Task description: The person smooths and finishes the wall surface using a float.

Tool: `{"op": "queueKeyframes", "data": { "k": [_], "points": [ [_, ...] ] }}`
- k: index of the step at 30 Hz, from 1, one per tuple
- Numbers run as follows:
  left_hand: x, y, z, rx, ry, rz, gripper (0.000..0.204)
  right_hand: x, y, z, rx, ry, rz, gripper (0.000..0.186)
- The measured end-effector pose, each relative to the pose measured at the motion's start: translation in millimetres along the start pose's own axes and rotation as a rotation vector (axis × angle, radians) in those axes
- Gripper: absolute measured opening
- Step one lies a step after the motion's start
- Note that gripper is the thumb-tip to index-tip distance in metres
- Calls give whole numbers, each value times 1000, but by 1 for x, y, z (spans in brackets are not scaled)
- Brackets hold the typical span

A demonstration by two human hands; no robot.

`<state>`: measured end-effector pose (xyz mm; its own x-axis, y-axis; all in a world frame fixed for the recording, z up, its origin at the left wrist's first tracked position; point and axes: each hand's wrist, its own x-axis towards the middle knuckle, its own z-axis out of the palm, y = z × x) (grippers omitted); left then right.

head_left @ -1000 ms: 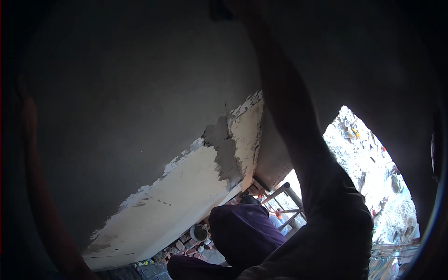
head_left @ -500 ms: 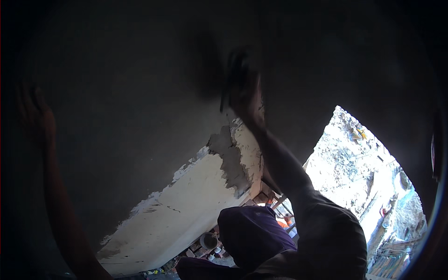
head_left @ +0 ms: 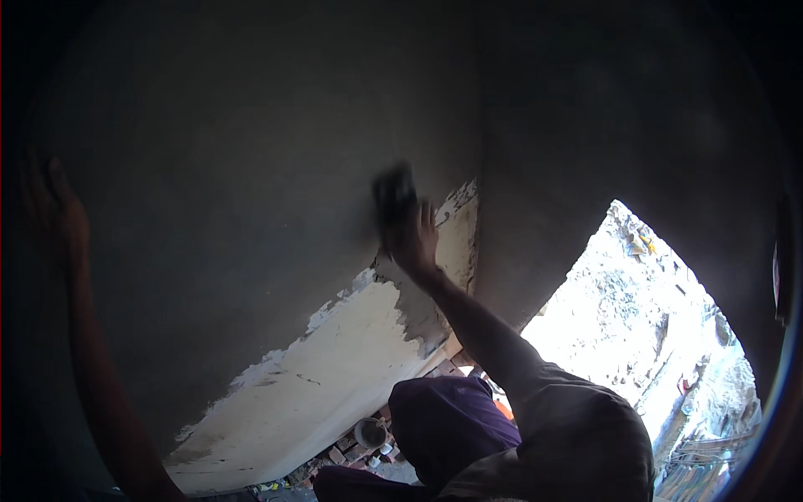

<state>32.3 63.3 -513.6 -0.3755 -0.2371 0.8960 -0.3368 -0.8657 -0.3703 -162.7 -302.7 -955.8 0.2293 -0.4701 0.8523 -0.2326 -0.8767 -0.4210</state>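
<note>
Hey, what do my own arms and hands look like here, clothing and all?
Your left hand and right hand show no gloves. Your right sleeve is dark, loose and creased, stopping near the elbow; the right forearm is bare. No sleeve shows on the left forearm. It's too dim for finer markings.

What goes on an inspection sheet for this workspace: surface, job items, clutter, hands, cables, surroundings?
Surface: wall dark grey above a ragged edge; pale area below, marked; grey patch near the corner.
Job items: dark hand tool, blurred; exact type unclear.
Clutter: bucket among brick pieces, low in view.
Hands: left hand open, seemingly flat on the wall; right hand holding the tool at the wall.
Cables: none identifiable; thin strands at lower right are unclear.
Surroundings: bright, overexposed rough ground at right; purple fabric below.
</note>
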Motion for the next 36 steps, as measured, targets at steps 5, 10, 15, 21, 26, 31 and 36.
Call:
{"op": "queueKeyframes", "data": {
  "k": [5,10,15,21,26,31,36],
  "points": [
    [-7,9,-6,31,50,97,57,-84,25,-29,294,-71,134,45],
    [-5,2,-8,2,80,91,57,207,-23,-100,272,377,-110,45],
    [-2,2,-5,-26,109,114,58,339,-44,-97,164,300,29,62],
    [0,24,-10,-36,98,70,57,102,-48,-5,179,263,-33,60],
    [1,22,-31,16,13,21,58,77,-28,-11,238,205,-2,32],
    [0,35,-37,18,20,-10,58,289,-59,-69,159,542,-149,36],
    [-7,35,-47,19,-78,-107,61,235,-108,-47,151,402,-117,44]
  ]
}}
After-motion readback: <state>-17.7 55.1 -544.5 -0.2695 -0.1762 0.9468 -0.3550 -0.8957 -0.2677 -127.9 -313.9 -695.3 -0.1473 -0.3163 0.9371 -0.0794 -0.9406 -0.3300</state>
